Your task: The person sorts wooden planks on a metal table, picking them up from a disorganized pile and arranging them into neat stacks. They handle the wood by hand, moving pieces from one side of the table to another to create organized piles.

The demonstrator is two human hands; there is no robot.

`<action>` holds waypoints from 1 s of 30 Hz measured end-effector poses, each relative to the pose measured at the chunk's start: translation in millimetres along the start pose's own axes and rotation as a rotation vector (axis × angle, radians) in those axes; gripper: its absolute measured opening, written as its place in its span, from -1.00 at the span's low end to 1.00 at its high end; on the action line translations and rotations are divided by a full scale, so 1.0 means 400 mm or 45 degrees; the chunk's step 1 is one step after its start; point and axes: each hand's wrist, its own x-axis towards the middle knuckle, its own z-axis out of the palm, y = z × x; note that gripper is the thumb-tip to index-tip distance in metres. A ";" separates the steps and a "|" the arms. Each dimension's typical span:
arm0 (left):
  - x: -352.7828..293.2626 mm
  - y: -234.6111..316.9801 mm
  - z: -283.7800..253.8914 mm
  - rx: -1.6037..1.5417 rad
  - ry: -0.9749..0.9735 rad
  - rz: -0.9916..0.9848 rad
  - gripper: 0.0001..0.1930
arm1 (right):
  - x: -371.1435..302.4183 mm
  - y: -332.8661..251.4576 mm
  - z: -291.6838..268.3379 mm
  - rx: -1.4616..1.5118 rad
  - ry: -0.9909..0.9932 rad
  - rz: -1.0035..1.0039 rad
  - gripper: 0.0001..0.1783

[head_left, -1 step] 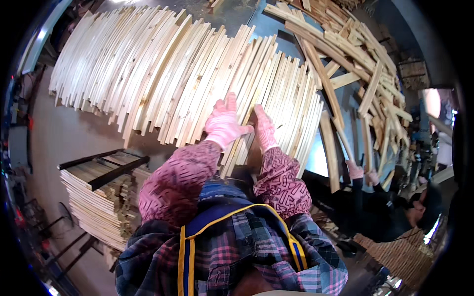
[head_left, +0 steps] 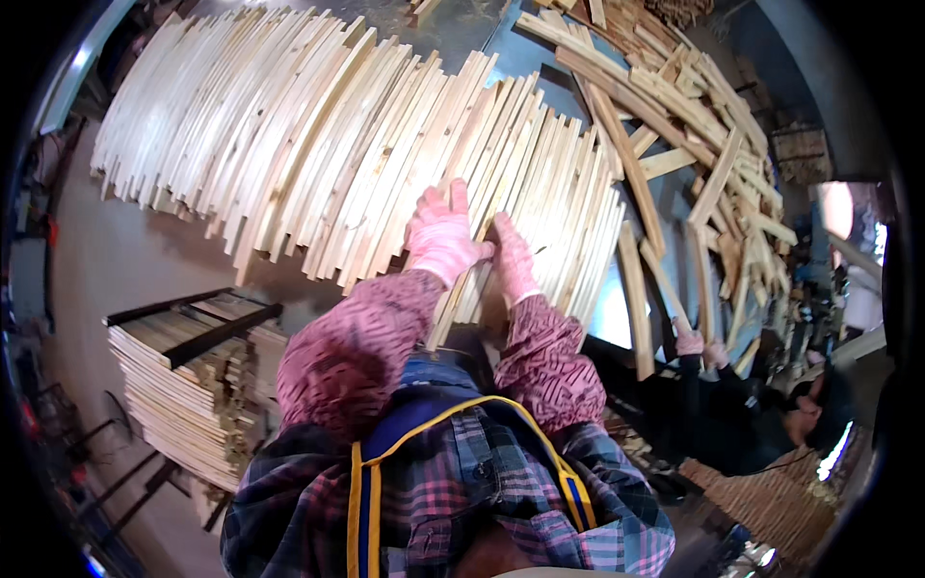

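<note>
A long row of pale wooden strips (head_left: 318, 144) lies side by side in front of me, their near ends uneven. My left hand (head_left: 441, 239), in a pink glove, rests on top of the strips right of the row's middle, its fingers stretched out and its thumb toward the other hand. Just to the right, my right hand (head_left: 514, 258), also gloved, lies on the strips with fingers extended. A narrow band of strips shows between the two hands. Neither hand is wrapped round a strip; part of the right palm is hidden.
A jumbled heap of wood pieces (head_left: 713, 125) lies on the blue-grey table (head_left: 617, 308) at the right. Beside it a co-worker in dark clothes (head_left: 732, 409) reaches in with gloved hands. Stacked strips (head_left: 183, 395) fill a black-framed rack (head_left: 226, 332) at lower left.
The view has shifted slightly, so the row and rack sit a little farther left. My hands stay at nearly the same place on the strips.
</note>
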 end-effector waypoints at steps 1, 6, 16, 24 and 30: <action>0.007 0.009 -0.028 0.205 -0.001 -0.103 0.22 | -0.041 0.003 0.045 0.072 -0.021 0.104 -0.48; 0.042 0.039 -0.096 -0.385 0.021 -0.214 -0.03 | -0.093 0.075 -0.019 -0.429 -0.174 -0.493 -0.55; -0.161 -0.367 -0.111 -2.136 0.064 0.432 0.34 | -0.075 0.112 -0.214 -0.076 -0.509 0.383 -0.57; -0.788 -0.907 -0.284 -1.058 1.921 0.037 0.40 | -0.177 0.073 0.116 -0.321 -0.728 0.114 -0.45; -1.155 -1.360 -0.238 -1.039 2.479 -0.044 0.41 | -0.406 0.268 0.584 -0.501 -0.775 0.020 -0.39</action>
